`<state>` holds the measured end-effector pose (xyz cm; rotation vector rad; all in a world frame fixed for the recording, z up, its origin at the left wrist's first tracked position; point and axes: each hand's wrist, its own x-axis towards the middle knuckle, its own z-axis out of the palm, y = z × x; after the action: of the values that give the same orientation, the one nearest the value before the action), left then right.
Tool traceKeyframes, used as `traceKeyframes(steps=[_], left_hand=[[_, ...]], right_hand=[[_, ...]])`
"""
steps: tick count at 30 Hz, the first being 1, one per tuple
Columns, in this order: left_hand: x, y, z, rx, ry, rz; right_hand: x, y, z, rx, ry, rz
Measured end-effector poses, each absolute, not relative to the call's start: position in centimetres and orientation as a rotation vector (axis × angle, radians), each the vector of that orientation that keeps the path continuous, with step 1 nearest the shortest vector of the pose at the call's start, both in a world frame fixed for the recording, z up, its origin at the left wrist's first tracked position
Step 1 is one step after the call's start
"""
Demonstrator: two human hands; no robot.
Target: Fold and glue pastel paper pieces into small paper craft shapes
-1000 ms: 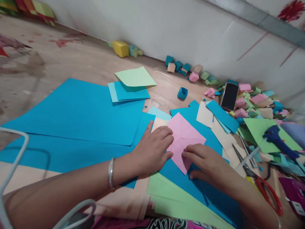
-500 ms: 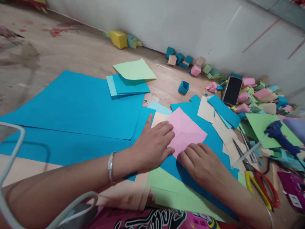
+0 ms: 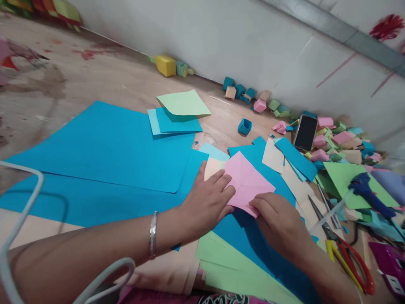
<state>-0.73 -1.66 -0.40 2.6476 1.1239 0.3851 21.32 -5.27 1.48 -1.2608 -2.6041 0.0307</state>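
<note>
A pink square of paper (image 3: 247,179) lies on blue sheets in the middle of the wooden floor, its near corner folded up. My left hand (image 3: 207,202), a silver bangle on its wrist, lies flat with fingers spread on the paper's left edge. My right hand (image 3: 278,219) has its fingers curled and pressed on the folded near corner of the pink paper.
Large blue sheets (image 3: 104,156) spread to the left, green sheets (image 3: 234,266) lie near me. Scissors with red and yellow handles (image 3: 344,249) and a blue glue gun (image 3: 370,194) lie at the right. A phone (image 3: 305,131) leans among several folded paper boxes (image 3: 335,139) by the wall.
My right hand has folded the pink paper's near corner up toward its middle. My left hand has stayed on the left edge. The camera view shifted slightly.
</note>
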Motion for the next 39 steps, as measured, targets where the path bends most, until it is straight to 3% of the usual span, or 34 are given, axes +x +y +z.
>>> traceKeyframes(steps=[6,28,39], left_hand=[[-0.8,-1.5,-0.9,2.604,1.123,0.438],[-0.8,-1.4,-0.6,2.498,1.173,0.415],[-0.6,-1.4,-0.5,2.491,1.2,0.384]], right_hand=[[22.5,-3.7,-0.1,-1.518,-2.359,0.327],[21.1,-3.0,-1.8,-1.494,-2.505,-0.309],[21.0,-3.0,-2.0,-1.544,-2.512,-0.242]])
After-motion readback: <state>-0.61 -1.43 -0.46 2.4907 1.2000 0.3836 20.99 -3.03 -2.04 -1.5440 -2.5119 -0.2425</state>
